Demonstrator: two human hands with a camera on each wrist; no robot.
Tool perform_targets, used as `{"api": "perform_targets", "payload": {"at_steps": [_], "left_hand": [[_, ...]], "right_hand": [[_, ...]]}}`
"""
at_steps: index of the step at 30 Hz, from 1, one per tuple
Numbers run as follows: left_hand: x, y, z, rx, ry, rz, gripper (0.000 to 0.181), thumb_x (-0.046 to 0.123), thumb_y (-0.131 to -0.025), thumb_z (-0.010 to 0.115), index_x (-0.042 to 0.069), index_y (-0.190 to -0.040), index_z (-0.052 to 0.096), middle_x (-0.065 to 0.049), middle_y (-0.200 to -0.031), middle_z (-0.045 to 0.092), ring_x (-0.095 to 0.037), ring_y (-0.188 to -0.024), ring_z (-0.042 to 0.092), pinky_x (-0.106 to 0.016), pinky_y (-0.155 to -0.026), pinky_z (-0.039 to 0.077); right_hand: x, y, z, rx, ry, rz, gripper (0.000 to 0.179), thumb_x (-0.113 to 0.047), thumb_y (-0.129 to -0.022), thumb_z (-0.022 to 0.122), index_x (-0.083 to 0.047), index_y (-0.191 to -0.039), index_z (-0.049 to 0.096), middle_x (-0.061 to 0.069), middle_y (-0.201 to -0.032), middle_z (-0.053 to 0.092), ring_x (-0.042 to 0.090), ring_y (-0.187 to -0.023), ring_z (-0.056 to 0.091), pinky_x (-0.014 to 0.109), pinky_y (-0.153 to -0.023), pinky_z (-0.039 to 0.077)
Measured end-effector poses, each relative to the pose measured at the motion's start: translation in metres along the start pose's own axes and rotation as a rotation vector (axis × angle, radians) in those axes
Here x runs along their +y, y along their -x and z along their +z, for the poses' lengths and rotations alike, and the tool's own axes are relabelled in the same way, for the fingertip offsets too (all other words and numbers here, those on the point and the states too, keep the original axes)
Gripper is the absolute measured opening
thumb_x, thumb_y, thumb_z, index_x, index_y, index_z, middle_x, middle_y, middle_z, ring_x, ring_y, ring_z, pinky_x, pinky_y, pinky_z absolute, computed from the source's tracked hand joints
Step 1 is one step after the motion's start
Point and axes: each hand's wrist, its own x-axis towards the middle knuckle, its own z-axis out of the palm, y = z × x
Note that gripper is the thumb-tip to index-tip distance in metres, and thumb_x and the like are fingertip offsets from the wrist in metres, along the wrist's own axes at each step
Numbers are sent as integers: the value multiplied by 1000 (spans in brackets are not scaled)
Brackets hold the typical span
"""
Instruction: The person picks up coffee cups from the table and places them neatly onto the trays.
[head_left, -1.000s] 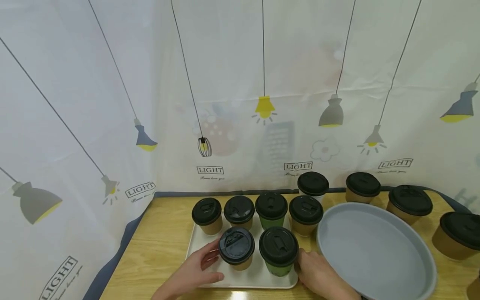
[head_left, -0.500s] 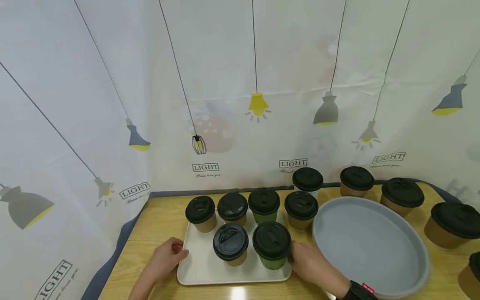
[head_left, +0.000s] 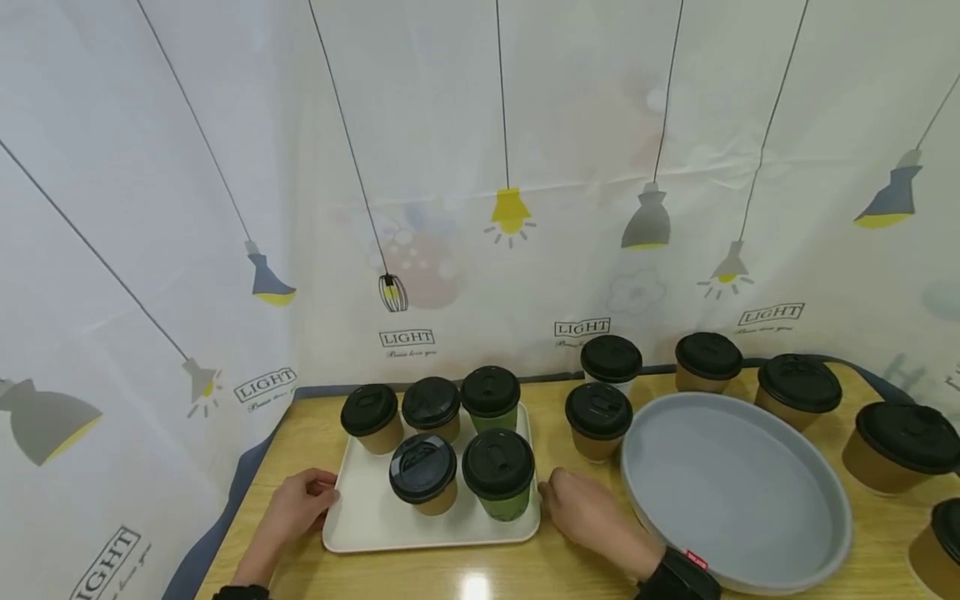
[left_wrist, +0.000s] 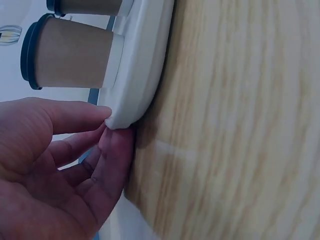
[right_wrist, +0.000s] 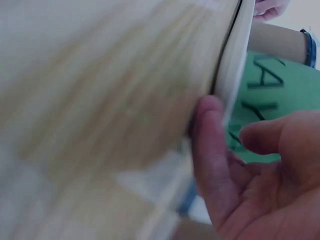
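A white rectangular tray (head_left: 360, 525) lies on the wooden table, carrying several upright paper cups with black lids. Two of them are green, a front cup (head_left: 502, 502) and a back cup (head_left: 502, 419); the others, such as the front brown cup (head_left: 437, 502), are brown. My left hand (head_left: 296, 504) pinches the tray's left edge, thumb on top of the rim and fingers beneath, near a brown cup (left_wrist: 75, 55). At the right edge my right hand (head_left: 592, 517) holds the rim, a finger low against it and the thumb close to the green cup (right_wrist: 275, 95).
Right of the tray stands a single brown cup (head_left: 597, 446). A large round grey tray (head_left: 735, 492) lies beyond it, with more lidded cups, such as a brown cup (head_left: 892, 487), around its back and right. A printed curtain (head_left: 450, 167) hangs behind the table.
The white tray has slid left with its cups, widening the gap to the brown cup outside it. My left hand has gone from beside the front brown cup to the tray's left edge.
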Motion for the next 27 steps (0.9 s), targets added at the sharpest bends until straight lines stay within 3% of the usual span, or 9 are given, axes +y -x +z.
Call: {"api": "perform_targets", "payload": {"at_steps": [4, 9, 13, 18, 23, 27], "left_hand": [[-4, 1, -2, -28, 84, -46, 30, 4, -99, 61, -12, -124, 60, -15, -99, 67, -20, -83, 64, -34, -68, 59], [-1, 0, 0, -48, 117, -72, 34, 8, -103, 56, -13, -130, 57, -17, -103, 64, -22, -86, 62, -34, -70, 57], [-2, 1, 2, -76, 145, -97, 37, 10, -105, 55, -13, -133, 55, -18, -108, 64, -23, -91, 61, -33, -73, 57], [-5, 2, 4, -96, 167, -104, 39, 12, -106, 55, -14, -135, 53, -20, -111, 64, -23, -93, 60, -33, -75, 57], [-7, 2, 2, -96, 181, -88, 40, 13, -105, 57, -14, -134, 54, -19, -113, 64, -23, -95, 61, -34, -77, 57], [-6, 1, 1, -99, 186, -80, 43, 15, -104, 59, -14, -135, 53, -19, -115, 63, -22, -97, 61, -35, -79, 58]], "right_hand": [[9, 15, -11, 53, 62, 70, 27, -22, -106, 58, -11, -81, 60, 1, -65, 49, 17, -57, 46, 33, -54, 38], [18, 32, -17, 94, 70, 80, 19, -22, -102, 64, -8, -89, 65, -2, -64, 51, 14, -56, 47, 32, -53, 41], [24, 45, -21, 55, 56, 137, 18, -24, -99, 68, -9, -90, 65, -1, -67, 52, 16, -58, 48, 33, -55, 42], [37, 59, -27, 1, 16, 224, 21, -28, -97, 71, -7, -96, 67, -1, -80, 63, 16, -71, 59, 39, -64, 52], [42, 65, -30, 16, -146, 255, 33, -28, -98, 70, -3, -120, 65, 1, -102, 70, 18, -91, 67, 44, -79, 57], [35, 67, -39, 125, -332, 239, 60, -29, -100, 68, 3, -146, 46, 16, -137, 58, 33, -122, 61, 50, -99, 53]]}}
